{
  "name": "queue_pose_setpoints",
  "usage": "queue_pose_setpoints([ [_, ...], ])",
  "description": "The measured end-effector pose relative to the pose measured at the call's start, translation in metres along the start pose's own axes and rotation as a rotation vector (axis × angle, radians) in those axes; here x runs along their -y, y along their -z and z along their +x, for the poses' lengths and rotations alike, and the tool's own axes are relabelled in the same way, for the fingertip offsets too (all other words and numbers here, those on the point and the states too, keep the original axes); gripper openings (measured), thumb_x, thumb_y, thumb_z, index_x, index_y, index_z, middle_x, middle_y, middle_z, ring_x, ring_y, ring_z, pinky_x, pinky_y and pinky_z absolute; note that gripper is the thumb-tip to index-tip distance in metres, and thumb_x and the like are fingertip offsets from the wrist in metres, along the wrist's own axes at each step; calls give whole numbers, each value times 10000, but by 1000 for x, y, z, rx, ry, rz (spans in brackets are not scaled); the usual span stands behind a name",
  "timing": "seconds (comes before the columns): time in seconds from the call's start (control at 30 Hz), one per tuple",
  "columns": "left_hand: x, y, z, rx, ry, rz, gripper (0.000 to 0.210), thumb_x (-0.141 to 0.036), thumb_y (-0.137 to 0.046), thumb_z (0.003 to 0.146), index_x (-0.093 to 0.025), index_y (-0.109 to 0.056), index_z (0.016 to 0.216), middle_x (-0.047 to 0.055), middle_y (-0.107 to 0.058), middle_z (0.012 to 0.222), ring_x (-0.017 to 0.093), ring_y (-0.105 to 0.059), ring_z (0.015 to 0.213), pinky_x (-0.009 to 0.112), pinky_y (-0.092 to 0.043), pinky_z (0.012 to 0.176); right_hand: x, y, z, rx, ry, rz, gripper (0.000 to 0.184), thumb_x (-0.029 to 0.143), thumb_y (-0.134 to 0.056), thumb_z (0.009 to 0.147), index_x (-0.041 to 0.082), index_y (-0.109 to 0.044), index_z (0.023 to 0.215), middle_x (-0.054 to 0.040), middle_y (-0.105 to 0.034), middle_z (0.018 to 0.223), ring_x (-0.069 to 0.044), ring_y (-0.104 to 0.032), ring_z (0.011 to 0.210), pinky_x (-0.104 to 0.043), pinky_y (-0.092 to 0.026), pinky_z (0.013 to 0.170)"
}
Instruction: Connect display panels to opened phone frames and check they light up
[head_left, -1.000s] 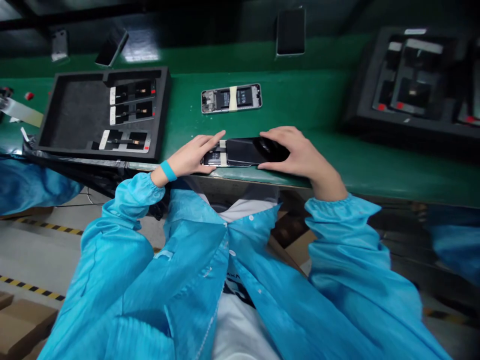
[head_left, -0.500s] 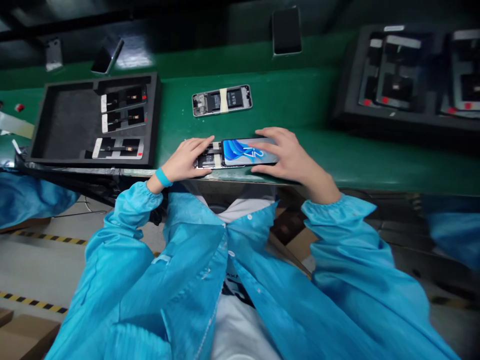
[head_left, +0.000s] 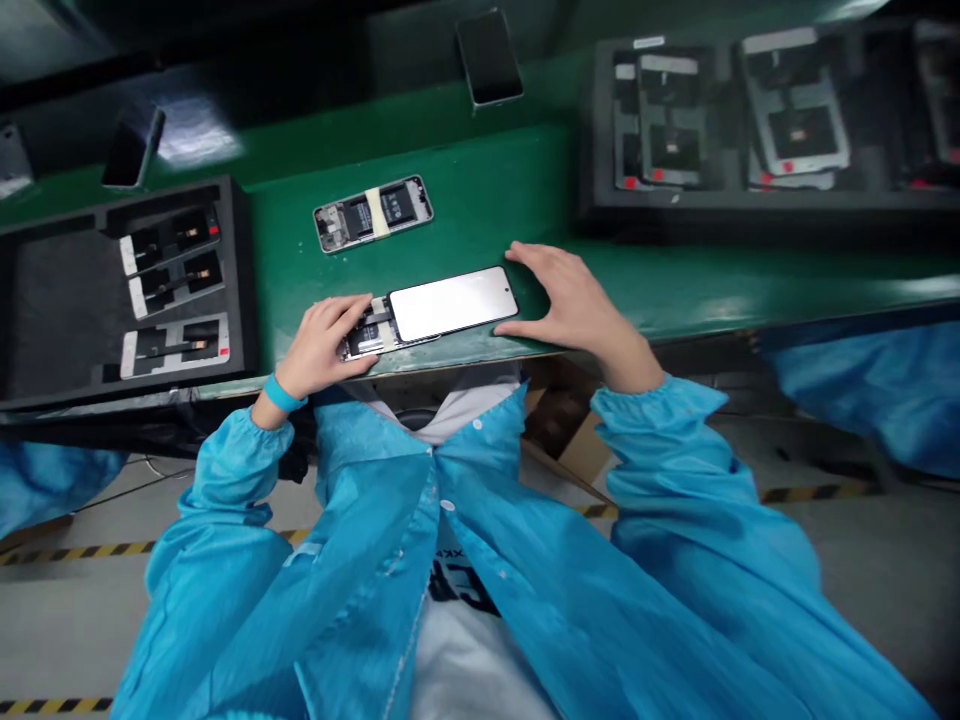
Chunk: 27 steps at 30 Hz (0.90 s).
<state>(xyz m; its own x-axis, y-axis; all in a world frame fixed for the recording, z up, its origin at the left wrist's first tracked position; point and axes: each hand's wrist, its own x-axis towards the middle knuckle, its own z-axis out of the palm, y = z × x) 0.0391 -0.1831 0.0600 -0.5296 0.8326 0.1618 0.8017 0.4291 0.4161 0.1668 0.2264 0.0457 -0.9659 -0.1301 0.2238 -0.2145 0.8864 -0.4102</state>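
Note:
An opened phone body (head_left: 366, 342) lies at the table's front edge, its battery and inner parts partly showing. A phone screen (head_left: 454, 303), lit plain white, rests over its right part, and a dark ribbon cable shows between them. My left hand (head_left: 322, 340), with a blue wristband, grips the left end of the body, thumb on the near side and fingers on the far side. To the right of the screen, my right hand (head_left: 574, 305) is open, thumb and fingers spread apart around that end without closing on it. Behind lies another opened phone body (head_left: 373, 213) with a pale tape strip.
A black foam tray (head_left: 246, 290) with several screen parts (head_left: 174, 343) stands at left. Another dark tray (head_left: 589, 190) with stacked screen parts is at right. Dark phones (head_left: 490, 58) lie farther back. Blue sleeves of other people show at both sides.
The screen has gone from a blue picture to plain white. My right hand has come off the screen to its right, fingers spread. The camera view has turned to the right.

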Motion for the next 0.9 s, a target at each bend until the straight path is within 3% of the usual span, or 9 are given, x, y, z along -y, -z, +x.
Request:
queue_pose_setpoints([
  [0.23, -1, 1, 0, 15, 51, 4, 980, -660, -668, 926, -228, -340, 1742, 183, -605, 1589, 418, -547, 1458, 597, -400, 1251, 5, 4, 1, 17, -12, 51, 1087, 865, -721, 839, 271, -456, 1710, -149, -539, 1691, -466, -455, 1590, -695, -358, 1302],
  [0.9, 0, -4, -1, -11, 59, 25, 931, -565, -711, 896, -230, -415, 1712, 178, -635, 1530, 412, -574, 1406, 596, -419, 1220, 2, 1, 0, 8, -5, 34, 1061, 878, -703, 840, 279, -489, 1689, -148, -582, 1651, -464, -475, 1574, -694, -377, 1285],
])
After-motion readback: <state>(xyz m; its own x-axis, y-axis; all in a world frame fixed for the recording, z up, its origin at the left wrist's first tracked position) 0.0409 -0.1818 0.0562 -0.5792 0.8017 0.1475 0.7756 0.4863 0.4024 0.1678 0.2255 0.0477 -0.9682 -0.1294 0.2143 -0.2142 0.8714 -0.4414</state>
